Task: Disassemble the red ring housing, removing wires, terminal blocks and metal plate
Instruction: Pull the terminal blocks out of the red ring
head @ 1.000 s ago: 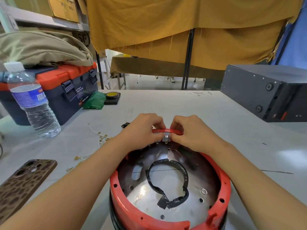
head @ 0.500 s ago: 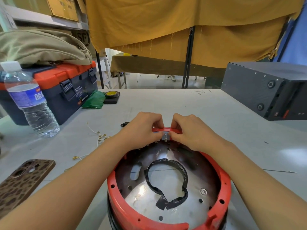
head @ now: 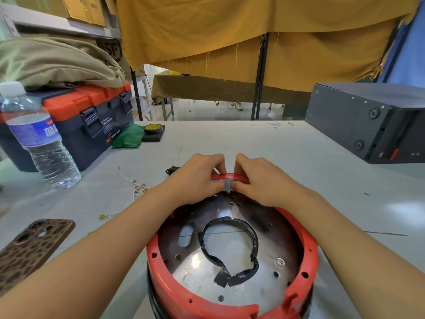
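The red ring housing (head: 174,293) sits on the table right in front of me, with its shiny metal plate (head: 230,259) inside. A loop wrapped in black tape (head: 232,249) lies on the plate. At the housing's far rim a small metal terminal (head: 228,187) sticks down. My left hand (head: 197,178) and my right hand (head: 259,178) both pinch the far rim, their fingertips meeting on that terminal. Loose white wires with brass ends (head: 138,187) lie on the table to the left.
A phone in a leopard case (head: 32,247) lies at the near left. A water bottle (head: 39,139) and a blue and orange toolbox (head: 92,120) stand at the left. A tape roll (head: 153,129) and green bag (head: 128,137) lie behind. A dark box (head: 368,120) stands at the right.
Both hands stay pinched on the far rim around the metal terminal; their fingertips have closed in on it slightly. The housing has not moved.
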A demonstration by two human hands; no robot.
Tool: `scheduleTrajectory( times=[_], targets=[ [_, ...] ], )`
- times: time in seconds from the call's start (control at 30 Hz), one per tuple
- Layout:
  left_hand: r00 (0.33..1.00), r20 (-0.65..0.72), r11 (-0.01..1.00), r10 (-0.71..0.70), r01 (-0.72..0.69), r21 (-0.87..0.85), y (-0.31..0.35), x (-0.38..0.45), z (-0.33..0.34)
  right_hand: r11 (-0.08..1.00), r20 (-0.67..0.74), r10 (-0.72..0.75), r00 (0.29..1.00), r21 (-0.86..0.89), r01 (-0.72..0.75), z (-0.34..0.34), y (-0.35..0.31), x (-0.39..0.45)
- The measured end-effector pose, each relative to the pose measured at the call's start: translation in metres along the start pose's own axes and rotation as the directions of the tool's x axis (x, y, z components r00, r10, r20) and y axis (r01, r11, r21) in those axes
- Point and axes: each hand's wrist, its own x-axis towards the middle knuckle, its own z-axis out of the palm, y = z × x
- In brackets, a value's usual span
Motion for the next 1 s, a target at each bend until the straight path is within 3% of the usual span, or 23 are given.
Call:
scheduleTrajectory(
  times=[0.8, 1.0],
  targets=[
    [0.999, 0.045, 0.999, 0.004, -0.006, 0.039, 0.0023, -0.0007, 0.0031, 1.000, 0.019, -0.013, 1.000, 0.024, 0.012, 0.0014, 0.0003, 0.0015],
    [0.998, 0.064, 0.987, 0.005, -0.015, 0.158, 0.0003, -0.0005, 0.0057, 0.997, -0.002, 0.051, 0.999, -0.055, -0.051, 0.0007, -0.0018, 0.0003]
  ],
)
